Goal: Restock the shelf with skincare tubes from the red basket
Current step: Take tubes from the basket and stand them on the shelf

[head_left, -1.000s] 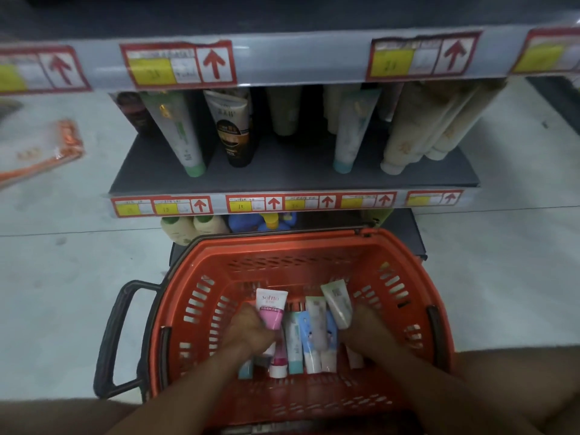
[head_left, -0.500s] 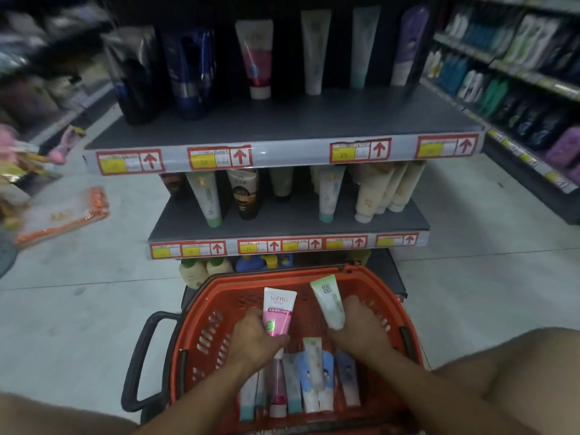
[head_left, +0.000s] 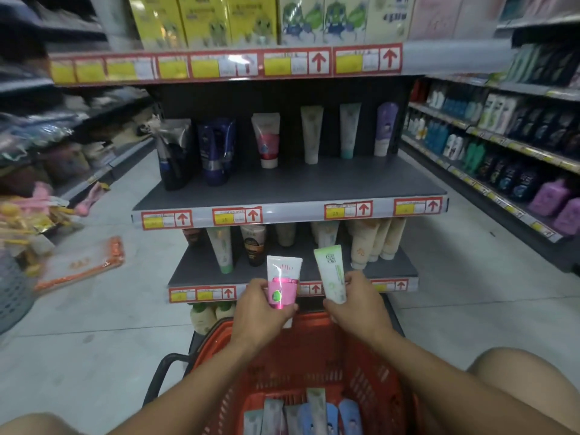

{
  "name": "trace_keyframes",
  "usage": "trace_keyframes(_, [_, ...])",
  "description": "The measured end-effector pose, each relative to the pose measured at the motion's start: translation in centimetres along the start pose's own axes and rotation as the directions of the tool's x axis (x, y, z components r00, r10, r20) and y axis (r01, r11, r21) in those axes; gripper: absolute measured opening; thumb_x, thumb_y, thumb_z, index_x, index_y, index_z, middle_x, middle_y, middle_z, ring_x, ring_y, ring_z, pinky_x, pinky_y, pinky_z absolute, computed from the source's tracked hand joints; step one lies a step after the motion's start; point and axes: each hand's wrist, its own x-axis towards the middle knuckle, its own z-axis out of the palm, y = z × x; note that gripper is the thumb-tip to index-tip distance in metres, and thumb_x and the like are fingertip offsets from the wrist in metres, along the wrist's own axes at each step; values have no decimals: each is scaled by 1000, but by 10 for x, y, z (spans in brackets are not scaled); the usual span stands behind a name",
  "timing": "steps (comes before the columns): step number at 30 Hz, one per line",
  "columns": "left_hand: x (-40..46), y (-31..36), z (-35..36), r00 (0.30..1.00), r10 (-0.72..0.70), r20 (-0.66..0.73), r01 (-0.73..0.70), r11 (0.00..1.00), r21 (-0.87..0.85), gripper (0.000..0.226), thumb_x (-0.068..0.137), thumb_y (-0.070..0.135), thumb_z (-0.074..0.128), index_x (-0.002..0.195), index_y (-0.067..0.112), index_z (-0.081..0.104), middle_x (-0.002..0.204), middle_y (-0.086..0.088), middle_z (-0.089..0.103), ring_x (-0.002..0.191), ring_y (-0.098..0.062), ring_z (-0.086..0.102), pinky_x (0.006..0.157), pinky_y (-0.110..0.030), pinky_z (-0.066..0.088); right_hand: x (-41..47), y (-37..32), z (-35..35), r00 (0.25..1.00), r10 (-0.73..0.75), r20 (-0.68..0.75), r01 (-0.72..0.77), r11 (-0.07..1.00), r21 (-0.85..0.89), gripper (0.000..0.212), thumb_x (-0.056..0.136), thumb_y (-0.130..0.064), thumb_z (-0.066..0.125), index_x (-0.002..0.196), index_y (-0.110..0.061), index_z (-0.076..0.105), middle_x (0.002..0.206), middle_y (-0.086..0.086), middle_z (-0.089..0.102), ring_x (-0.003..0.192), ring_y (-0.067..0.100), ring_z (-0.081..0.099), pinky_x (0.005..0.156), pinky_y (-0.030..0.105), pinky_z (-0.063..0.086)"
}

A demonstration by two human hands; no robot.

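Observation:
My left hand (head_left: 260,315) grips a pink and white tube (head_left: 282,282) upright, above the far rim of the red basket (head_left: 389,381). My right hand (head_left: 357,306) holds a white and green tube (head_left: 331,274) beside it, tilted slightly left. Both tubes are in front of the lower shelf's price strip. Several more tubes (head_left: 307,416) lie in the bottom of the basket. The middle grey shelf (head_left: 282,189) carries a pink tube (head_left: 266,139), a white tube (head_left: 311,133), a green-white tube (head_left: 349,130) and a purple tube (head_left: 385,128) standing at the back.
Dark pouches (head_left: 194,152) stand at the middle shelf's left. The lower shelf (head_left: 395,265) holds more tubes; boxes fill the top one. An aisle of bottles (head_left: 502,142) runs along the right. An orange packet (head_left: 78,265) lies on the floor left. The basket's black handle (head_left: 160,375) hangs left.
Both hands have risen out of the basket with their tubes, toward the shelves. My view has tilted upward, showing the middle and top shelves.

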Motion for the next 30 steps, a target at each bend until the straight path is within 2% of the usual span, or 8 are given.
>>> trace_keyframes(2, [5, 17, -11, 998, 45, -31, -46, 999, -26, 63, 72, 43, 95, 115, 29, 51, 101, 11, 66, 83, 2, 62, 64, -17, 48, 7, -15, -13, 998, -40, -47, 41, 999, 13, 53, 75, -46, 83, 109, -31, 46, 111, -5, 64, 97, 19, 66, 70, 41, 61])
trace_keyframes(4, [10, 34, -21, 996, 74, -52, -77, 995, -67, 64, 74, 40, 94, 119, 27, 52, 107, 9, 67, 88, -2, 66, 69, -17, 52, 14, -30, -26, 994, -64, -88, 66, 998, 19, 55, 75, -47, 84, 110, -34, 44, 113, -5, 65, 99, 19, 67, 72, 42, 62])
trace_keyframes(7, [17, 57, -34, 990, 95, -104, -105, 990, -98, 66, 74, 39, 94, 124, 24, 54, 110, 8, 68, 92, -6, 68, 78, -25, 60, 23, -48, -42, 986, -93, -140, 101, 993, 53, 56, 75, -47, 85, 111, -36, 44, 113, -6, 66, 102, 18, 68, 76, 43, 62])
trace_keyframes(17, [49, 104, -65, 960, 154, -234, -187, 974, -125, 70, 70, 46, 94, 125, 29, 54, 109, 12, 66, 97, -7, 67, 85, -37, 62, 55, -93, -75, 963, -155, -222, 177, 981, 82, 64, 76, -47, 86, 121, -35, 42, 123, -7, 61, 114, 15, 64, 80, 41, 64])
trace_keyframes(20, [63, 112, -71, 952, 172, -253, -203, 973, -105, 70, 73, 45, 92, 128, 28, 53, 116, 9, 66, 103, -9, 66, 88, -35, 61, 69, -101, -83, 953, -174, -249, 203, 974, 95, 64, 78, -46, 85, 122, -34, 40, 126, -6, 59, 117, 16, 63, 83, 40, 63])
trace_keyframes(24, [81, 122, -75, 933, 188, -306, -233, 965, -119, 71, 76, 42, 91, 132, 27, 51, 124, 7, 64, 111, -11, 64, 86, -25, 57, 91, -109, -94, 935, -185, -302, 234, 963, 135, 62, 80, -45, 85, 119, -34, 39, 123, -5, 59, 115, 17, 63, 84, 41, 63])
trace_keyframes(30, [118, 134, -83, 919, 185, -348, -241, 962, -125, 71, 77, 38, 92, 132, 25, 49, 127, 3, 64, 114, -15, 65, 91, -32, 60, 130, -124, -101, 915, -183, -360, 242, 962, 125, 61, 81, -44, 85, 118, -31, 39, 121, -2, 60, 112, 19, 64, 89, 44, 61])
